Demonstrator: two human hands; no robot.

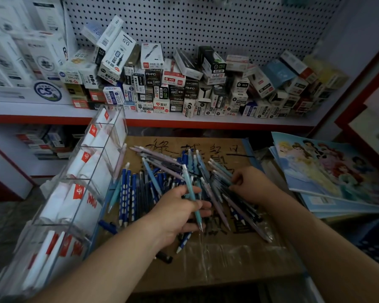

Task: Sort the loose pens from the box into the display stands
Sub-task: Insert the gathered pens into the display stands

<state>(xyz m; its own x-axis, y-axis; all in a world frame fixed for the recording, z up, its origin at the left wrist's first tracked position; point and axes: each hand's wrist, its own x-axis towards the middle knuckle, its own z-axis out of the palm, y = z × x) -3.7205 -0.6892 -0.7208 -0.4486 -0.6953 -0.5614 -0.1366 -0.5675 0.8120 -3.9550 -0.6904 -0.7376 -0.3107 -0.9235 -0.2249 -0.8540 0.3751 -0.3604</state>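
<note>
1. A clear display stand leans at the left, with white, red-labelled packets in its compartments.
2. The left hand pinches 1 pale teal pen between thumb and fingers, with the pen's tip pointing toward the person.
3. Under that hand a pile of loose pens (mostly dark blue, some lilac and teal) lies on a cardboard sheet beside the stand.
4. The right hand reaches into the pile's right side with its fingers curled among the pens. Whether it actually grips any cannot be told.
5. Cartoon-cover books are stacked at the far right.
</note>
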